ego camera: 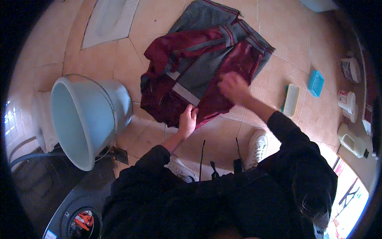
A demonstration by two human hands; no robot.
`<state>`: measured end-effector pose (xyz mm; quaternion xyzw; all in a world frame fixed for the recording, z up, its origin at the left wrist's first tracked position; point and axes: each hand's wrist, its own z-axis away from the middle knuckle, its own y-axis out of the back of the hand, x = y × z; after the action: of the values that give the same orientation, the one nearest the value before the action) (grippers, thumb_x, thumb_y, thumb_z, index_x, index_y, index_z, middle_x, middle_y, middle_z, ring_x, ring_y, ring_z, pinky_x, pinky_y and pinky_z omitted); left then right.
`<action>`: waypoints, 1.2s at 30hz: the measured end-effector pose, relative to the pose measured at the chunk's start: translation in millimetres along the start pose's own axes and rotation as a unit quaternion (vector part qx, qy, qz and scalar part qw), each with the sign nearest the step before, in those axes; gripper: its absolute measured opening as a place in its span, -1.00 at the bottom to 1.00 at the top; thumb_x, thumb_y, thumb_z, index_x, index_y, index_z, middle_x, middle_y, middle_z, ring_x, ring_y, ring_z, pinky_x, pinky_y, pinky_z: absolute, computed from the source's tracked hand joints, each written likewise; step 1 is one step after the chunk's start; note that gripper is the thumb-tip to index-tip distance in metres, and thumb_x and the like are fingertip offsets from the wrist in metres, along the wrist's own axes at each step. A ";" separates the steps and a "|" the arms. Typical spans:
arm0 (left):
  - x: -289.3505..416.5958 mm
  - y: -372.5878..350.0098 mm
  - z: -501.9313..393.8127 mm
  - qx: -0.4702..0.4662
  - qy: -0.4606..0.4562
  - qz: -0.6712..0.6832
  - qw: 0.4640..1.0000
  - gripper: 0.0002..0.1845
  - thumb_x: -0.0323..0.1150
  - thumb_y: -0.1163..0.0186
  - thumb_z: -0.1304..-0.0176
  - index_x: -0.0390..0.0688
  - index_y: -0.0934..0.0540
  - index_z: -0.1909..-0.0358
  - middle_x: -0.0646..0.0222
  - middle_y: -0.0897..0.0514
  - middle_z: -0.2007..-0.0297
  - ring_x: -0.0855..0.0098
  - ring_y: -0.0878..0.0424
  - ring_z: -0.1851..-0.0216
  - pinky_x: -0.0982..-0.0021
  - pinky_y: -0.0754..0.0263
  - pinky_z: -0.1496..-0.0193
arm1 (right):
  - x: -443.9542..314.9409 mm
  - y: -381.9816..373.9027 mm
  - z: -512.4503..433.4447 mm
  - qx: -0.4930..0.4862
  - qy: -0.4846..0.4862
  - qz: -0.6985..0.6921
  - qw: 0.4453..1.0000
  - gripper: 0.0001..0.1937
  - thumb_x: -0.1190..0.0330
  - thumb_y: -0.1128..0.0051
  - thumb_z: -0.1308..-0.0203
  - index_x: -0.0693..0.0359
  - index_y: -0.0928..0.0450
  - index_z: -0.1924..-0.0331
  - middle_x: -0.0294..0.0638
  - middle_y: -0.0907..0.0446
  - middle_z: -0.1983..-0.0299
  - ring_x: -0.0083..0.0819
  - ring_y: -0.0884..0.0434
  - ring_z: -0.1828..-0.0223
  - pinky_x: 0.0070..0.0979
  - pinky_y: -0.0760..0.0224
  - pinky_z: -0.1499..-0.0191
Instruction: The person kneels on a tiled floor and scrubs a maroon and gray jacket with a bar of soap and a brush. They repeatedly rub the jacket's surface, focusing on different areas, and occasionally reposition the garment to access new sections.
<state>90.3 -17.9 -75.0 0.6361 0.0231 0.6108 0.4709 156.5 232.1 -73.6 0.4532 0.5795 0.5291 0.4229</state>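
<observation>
A maroon and grey jacket (243, 58) with pale stripes and ribbed, striped trim lies spread on the tiled floor in front of me. My left hand (188, 121) pinches its near edge between thumb and fingers, just below a pale stripe. Over the maroon panel on the right is my right hand (234, 88), blurred, its fingers curled. Whether it grips any cloth cannot be made out. Part of the grey fabric lies folded at the far end, by a metal zipper end.
A light blue bucket (100, 95) lies tipped on the left, above a front-loading washer (64, 215). A yellow-green brush or sponge (291, 100) and a blue plastic basket (315, 83) lie right. A jug (350, 142) and white tubs (347, 101) line the wall. A floor basin (110, 22) is far left.
</observation>
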 end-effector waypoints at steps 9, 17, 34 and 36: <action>13.5 -1.9 -10.6 -0.069 0.028 -0.121 0.990 -0.74 -0.19 -0.04 -0.26 -0.20 -0.43 0.22 0.00 -0.59 0.58 -0.05 -0.57 0.50 0.01 -0.44 0.45 | 81.6 16.5 -44.1 0.213 -0.373 -0.025 0.903 -0.64 0.19 -0.02 -0.17 0.23 -0.43 0.04 -0.04 -0.43 0.04 -0.02 -0.37 0.04 -0.17 -0.26 -0.02; 24.4 9.2 13.7 -0.078 -0.165 -0.309 0.933 -0.89 -0.33 -0.12 -0.07 -0.11 -0.42 0.45 0.32 -0.49 0.63 0.24 -0.55 0.65 0.17 -0.44 0.59 | -20.1 17.8 -34.9 0.132 0.084 -0.171 0.973 -0.52 0.23 -0.04 0.00 0.00 -0.42 -0.11 -0.23 -0.19 -0.32 -0.25 -0.28 -0.26 -0.16 -0.11 -0.27; 90.8 -5.5 -46.6 -0.087 -0.420 -0.218 0.877 -0.65 -0.21 -0.26 0.02 -0.13 -0.52 0.19 0.23 -0.44 -0.10 0.27 -0.31 -0.21 0.13 -0.17 -0.21 | 103.3 -7.3 -51.0 0.209 -0.308 -0.065 0.926 -0.60 0.33 -0.11 -0.04 0.04 -0.40 -0.04 -0.11 -0.29 -0.12 -0.04 -0.28 -0.09 -0.17 -0.21 -0.13; 95.0 -18.4 -56.4 -0.089 -0.402 -0.255 0.875 -0.67 -0.19 -0.25 0.00 -0.14 -0.51 0.22 0.23 -0.49 0.03 0.25 -0.36 -0.12 0.18 -0.24 -0.15 | 110.3 8.1 -49.4 0.294 -0.294 -0.129 0.900 -0.63 0.39 -0.05 -0.07 0.14 -0.40 -0.02 -0.06 -0.35 -0.05 -0.03 -0.32 -0.04 -0.19 -0.21 -0.10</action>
<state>79.3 82.0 -25.6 0.7546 -0.0614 0.1608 0.6332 83.7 328.3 -62.6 0.6133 0.6115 0.1186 0.4856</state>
